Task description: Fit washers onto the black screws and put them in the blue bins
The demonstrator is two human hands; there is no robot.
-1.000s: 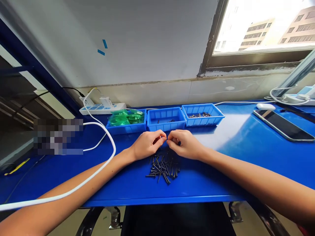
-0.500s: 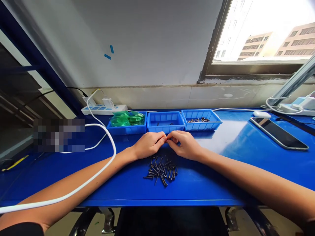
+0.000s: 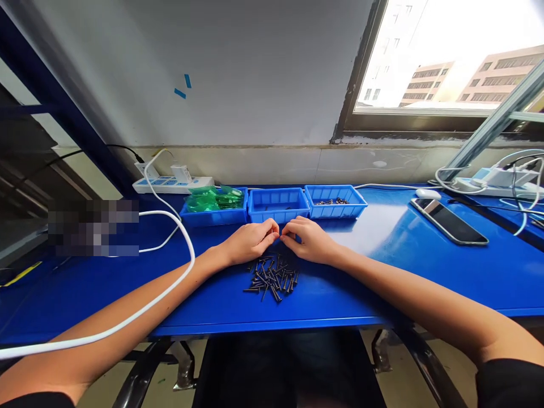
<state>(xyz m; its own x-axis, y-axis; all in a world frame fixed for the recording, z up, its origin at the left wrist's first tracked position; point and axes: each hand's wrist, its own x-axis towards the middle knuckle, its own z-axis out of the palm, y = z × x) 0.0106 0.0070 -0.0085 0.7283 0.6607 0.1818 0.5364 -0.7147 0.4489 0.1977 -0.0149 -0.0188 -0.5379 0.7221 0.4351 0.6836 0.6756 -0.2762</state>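
My left hand [image 3: 250, 241] and my right hand [image 3: 309, 240] meet almost fingertip to fingertip above the blue table, just in front of the middle bin. Both are closed in a pinch, and whatever lies between the fingers is too small or hidden to make out. Just below them, toward the table's front edge, lies a loose pile of dark screws [image 3: 272, 279]. Behind the hands stands the blue middle bin [image 3: 278, 214], with a few small dark pieces on its bottom. To its right, another blue bin [image 3: 338, 212] contains small metal parts.
A left blue bin [image 3: 215, 217] is filled with green plastic bags [image 3: 212, 199]. The white cable [image 3: 187, 266] loops over my left forearm. Power strips [image 3: 161, 185] stand along the wall. At the right lie a phone [image 3: 450, 222] and a small white case [image 3: 428, 194].
The view has shifted slightly, so the scene sits a little further left and higher. My fingertips have drawn slightly apart; both hands stay pinched over the same spot.
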